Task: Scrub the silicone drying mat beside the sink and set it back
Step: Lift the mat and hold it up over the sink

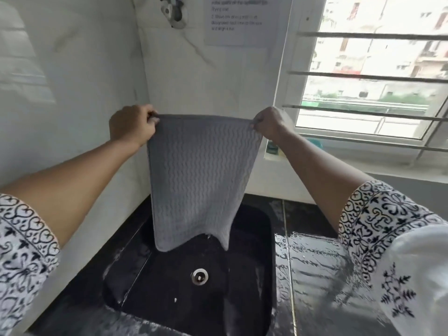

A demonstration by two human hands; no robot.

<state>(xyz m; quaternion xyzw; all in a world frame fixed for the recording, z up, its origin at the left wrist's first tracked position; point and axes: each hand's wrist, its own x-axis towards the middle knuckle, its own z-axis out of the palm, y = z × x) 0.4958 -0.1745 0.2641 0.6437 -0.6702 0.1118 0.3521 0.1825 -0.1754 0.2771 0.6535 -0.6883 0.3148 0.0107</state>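
Note:
The grey silicone drying mat [196, 175], ribbed with wavy lines, hangs upright over the black sink [249, 282]. My left hand [132, 124] pinches its top left corner and my right hand [270, 122] pinches its top right corner. The mat's lower edge curls just above the basin, and a little water drips from it. The round steel drain [199, 276] lies below the mat.
Wet black counter [315, 263] stretches to the right of the sink. A green and yellow sponge [274, 147] rests on the window ledge behind my right forearm. A tap fitting [173, 13] and a printed sheet [238, 19] are on the marble wall. A barred window [373, 76] stands at right.

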